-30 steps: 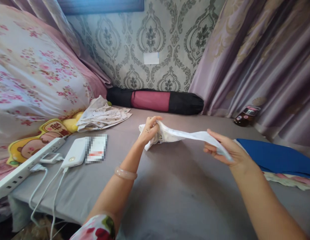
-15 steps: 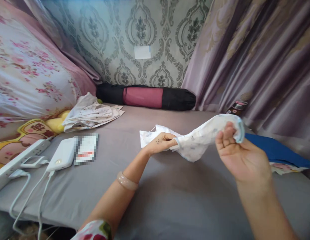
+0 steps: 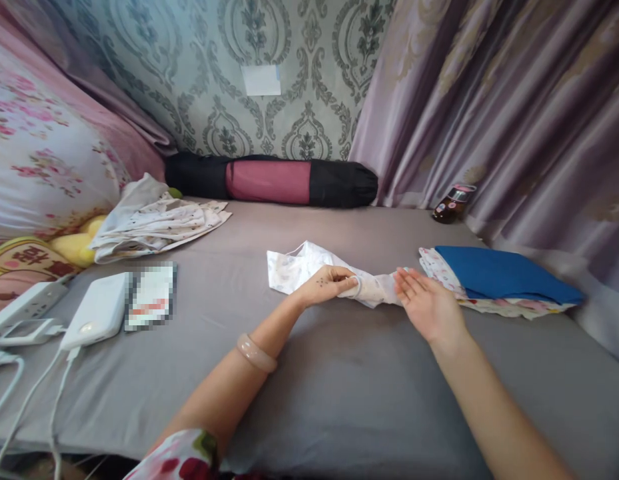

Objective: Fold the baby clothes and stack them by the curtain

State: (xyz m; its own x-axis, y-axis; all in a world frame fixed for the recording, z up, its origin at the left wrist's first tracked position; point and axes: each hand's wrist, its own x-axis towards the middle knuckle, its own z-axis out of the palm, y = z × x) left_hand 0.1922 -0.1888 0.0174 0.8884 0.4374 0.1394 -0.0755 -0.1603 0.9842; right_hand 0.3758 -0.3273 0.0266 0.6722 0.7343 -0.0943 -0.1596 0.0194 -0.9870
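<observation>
A long black-and-maroon bag [image 3: 269, 180] lies against the wall [image 3: 309, 60]. On the grey sheet [image 3: 314, 400], the left hand [image 3: 326, 285] pinches the white cloth [image 3: 309, 260]; the right hand [image 3: 432, 308], open, straight-fingered, touches its right end. Farther back and right stands a jar [image 3: 453, 205], apparently with something dark inside.

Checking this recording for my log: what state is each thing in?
Left hand: fingers closed on the white cloth
Right hand: fingers extended at the cloth's end; grip unclear
White cloth: bunched, unevenly spread
Blue cloth: folded, lying flat
Dotted cloth: loosely heaped
Power bank: cable plugged in
Jar: lidded
Long bag: lying on its side
Purple curtain: hanging in folds
</observation>
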